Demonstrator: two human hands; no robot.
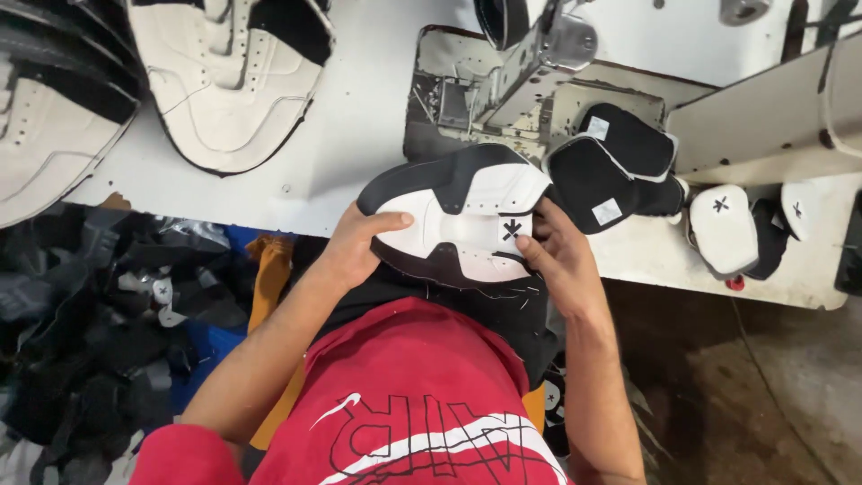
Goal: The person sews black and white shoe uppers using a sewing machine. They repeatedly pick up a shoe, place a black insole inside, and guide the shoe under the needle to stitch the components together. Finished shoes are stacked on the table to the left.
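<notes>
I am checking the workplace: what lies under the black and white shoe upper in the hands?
Under the shoe upper show the white table edge and dark cloth on the lap. What lies directly beneath stays covered.

A white worktable (359, 99) is filling the upper part of the view, its surface scuffed and catching even light. A sewing machine (530, 63) is standing at its far middle. Left of the table, below its edge, dark fabric scraps (90, 323) are piling up. Right of it, brown floor (763, 386) is lying in shadow.
</notes>
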